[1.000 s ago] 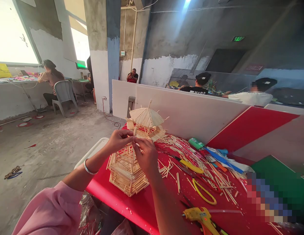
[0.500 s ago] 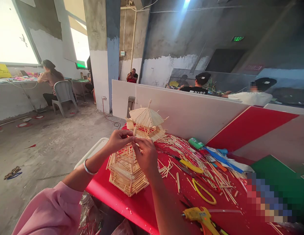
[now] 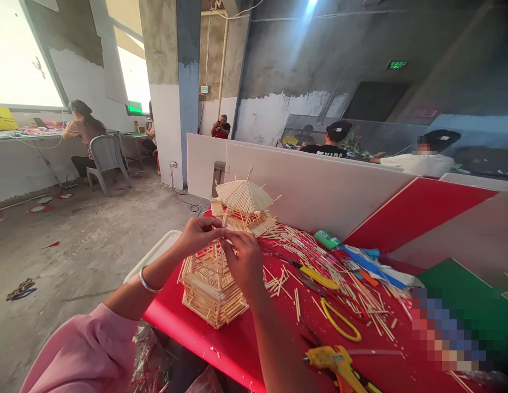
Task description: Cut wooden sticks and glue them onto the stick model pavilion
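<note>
A many-sided pagoda model (image 3: 215,297) built of thin wooden sticks stands near the left edge of the red table (image 3: 286,344). Its roofed upper part (image 3: 244,196) shows just beyond my hands; whether that is a separate piece I cannot tell. My left hand (image 3: 202,236) and my right hand (image 3: 244,259) meet above the lower tier, fingertips pinched together. Between them is a short wooden stick (image 3: 225,220), upright at the left fingertips. The right fingertips press close beside it, and what they pinch is hidden.
Loose sticks (image 3: 294,245) are strewn over the table's back and right. Yellow-handled pliers (image 3: 319,277), yellow scissors (image 3: 339,322) and a yellow glue gun (image 3: 333,360) lie at right. A white board (image 3: 311,180) borders the back. Several people sit farther off.
Both hands hold nearly the same place on the model. In the left background, a person beside the pillar has shifted.
</note>
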Available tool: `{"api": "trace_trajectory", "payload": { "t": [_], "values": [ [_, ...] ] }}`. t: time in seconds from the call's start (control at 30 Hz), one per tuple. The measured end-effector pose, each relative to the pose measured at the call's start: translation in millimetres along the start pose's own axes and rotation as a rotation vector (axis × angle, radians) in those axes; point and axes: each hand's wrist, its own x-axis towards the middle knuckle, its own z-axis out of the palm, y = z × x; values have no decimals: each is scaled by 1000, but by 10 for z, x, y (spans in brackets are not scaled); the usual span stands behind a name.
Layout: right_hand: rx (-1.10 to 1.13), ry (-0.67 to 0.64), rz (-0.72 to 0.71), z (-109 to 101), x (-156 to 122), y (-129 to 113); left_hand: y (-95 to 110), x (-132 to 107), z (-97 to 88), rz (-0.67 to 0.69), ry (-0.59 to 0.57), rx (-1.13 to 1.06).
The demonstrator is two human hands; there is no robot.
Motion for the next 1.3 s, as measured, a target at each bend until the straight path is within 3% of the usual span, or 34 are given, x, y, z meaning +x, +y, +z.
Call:
{"api": "trace_trajectory", "payload": {
  "t": [1.3],
  "values": [
    [14,-15,1,-7,-1,-8,-21,5,-4,5,11,15]
  ]
}}
